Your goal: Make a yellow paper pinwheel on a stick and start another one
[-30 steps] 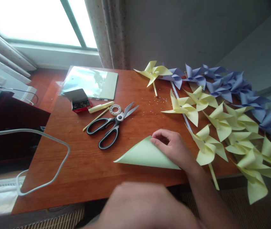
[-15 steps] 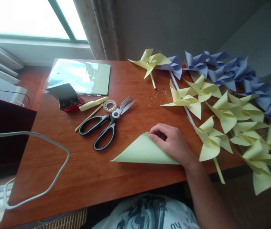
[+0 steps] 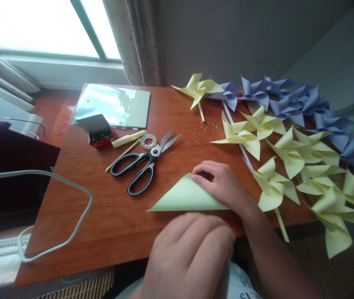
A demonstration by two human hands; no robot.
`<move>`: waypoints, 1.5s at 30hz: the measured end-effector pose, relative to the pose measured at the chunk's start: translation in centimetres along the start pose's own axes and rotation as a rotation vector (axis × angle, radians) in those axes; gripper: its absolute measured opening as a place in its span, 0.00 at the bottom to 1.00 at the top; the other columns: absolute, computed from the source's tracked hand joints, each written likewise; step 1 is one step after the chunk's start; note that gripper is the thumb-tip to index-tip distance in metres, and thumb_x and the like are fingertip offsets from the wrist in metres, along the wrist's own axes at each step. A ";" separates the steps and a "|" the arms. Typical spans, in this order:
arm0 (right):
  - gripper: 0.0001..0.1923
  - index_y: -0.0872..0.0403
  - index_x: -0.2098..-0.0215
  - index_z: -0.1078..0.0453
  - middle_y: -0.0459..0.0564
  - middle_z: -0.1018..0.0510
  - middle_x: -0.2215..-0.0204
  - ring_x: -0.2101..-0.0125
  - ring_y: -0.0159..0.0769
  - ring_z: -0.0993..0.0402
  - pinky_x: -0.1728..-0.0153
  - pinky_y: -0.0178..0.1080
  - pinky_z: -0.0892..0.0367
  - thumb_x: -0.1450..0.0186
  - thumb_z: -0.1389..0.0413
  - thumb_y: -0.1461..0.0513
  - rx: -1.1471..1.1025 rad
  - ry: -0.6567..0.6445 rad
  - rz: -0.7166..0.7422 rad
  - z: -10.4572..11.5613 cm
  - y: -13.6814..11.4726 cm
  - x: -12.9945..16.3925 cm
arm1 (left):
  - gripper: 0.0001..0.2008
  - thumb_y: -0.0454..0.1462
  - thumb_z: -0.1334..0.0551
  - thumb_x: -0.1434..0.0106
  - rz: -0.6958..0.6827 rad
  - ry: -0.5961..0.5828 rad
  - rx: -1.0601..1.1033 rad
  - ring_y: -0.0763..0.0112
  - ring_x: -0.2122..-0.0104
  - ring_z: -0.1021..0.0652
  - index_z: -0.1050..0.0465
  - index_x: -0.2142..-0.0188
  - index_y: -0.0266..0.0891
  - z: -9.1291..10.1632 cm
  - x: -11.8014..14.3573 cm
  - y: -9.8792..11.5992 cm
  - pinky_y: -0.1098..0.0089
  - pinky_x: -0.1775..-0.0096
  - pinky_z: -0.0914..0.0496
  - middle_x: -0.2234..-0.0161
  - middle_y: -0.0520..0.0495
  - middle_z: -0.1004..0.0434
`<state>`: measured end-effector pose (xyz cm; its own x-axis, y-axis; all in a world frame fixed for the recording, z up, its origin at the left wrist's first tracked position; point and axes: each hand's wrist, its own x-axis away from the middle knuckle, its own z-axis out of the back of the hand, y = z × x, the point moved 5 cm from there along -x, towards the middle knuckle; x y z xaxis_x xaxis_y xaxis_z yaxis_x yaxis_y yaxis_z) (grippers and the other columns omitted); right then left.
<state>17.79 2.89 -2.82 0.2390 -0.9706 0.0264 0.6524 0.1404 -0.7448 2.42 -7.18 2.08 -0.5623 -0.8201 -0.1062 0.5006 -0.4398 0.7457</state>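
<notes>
Here, at far left, a pale cable [image 3: 71, 232] looping over the edge of the wooden surface [image 3: 108, 224]. Farther back, a glossy sheet [image 3: 114, 106] near the window, with a small red box of pins [image 3: 99, 132] just in front of it. Next, a rolled yellow stick [image 3: 129, 139], a tape ring [image 3: 149, 141] and black-handled scissors [image 3: 147, 163], blades slightly parted, lying flat. Toward the middle, a pale green folded paper [image 3: 186, 197], triangular, flat on the surface near its front edge. Close to the camera, the left hand [image 3: 192, 253], blurred, fingers loosely curled, hovering just before that paper's lower edge; holding nothing as far as can be seen. On the paper's upper right corner, the right hand [image 3: 223, 187], fingertips bent and pressing the fold down. Further right, yellow pinwheels [image 3: 289, 160] spread in a cluster, some hanging over the edge. Behind them, along the wall, blue pinwheels [image 3: 289, 104] in a row.
</notes>
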 end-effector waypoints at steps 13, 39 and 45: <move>0.06 0.52 0.69 0.25 0.46 0.20 0.69 0.66 0.36 0.27 0.62 0.39 0.34 0.34 0.39 0.66 0.093 0.029 0.017 -0.4 0.7 -1.0 | 0.20 0.38 0.43 0.31 0.008 -0.037 -0.594 0.47 0.44 0.25 0.29 0.43 0.32 -2.8 -3.8 -2.0 0.49 0.46 0.29 0.44 0.33 0.24; 0.06 0.54 0.70 0.25 0.47 0.20 0.69 0.66 0.36 0.27 0.62 0.39 0.34 0.34 0.38 0.67 0.109 0.026 -0.023 -0.5 0.5 -1.0 | 0.24 0.37 0.40 0.33 0.015 -0.026 -0.646 0.44 0.37 0.29 0.31 0.38 0.32 -3.8 -2.8 -2.7 0.48 0.41 0.31 0.36 0.31 0.30; 0.06 0.53 0.70 0.26 0.45 0.22 0.69 0.67 0.35 0.28 0.63 0.38 0.35 0.35 0.38 0.66 0.137 0.044 0.000 -0.6 0.8 -1.0 | 0.24 0.39 0.42 0.31 0.024 -0.027 -0.679 0.45 0.37 0.30 0.31 0.38 0.33 -4.0 -2.8 -2.7 0.50 0.40 0.31 0.36 0.33 0.30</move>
<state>17.63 3.83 -3.88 0.2088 -0.9779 -0.0054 0.7450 0.1626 -0.6469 5.24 -5.19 -2.31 -0.5580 -0.8268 -0.0716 0.8103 -0.5614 0.1681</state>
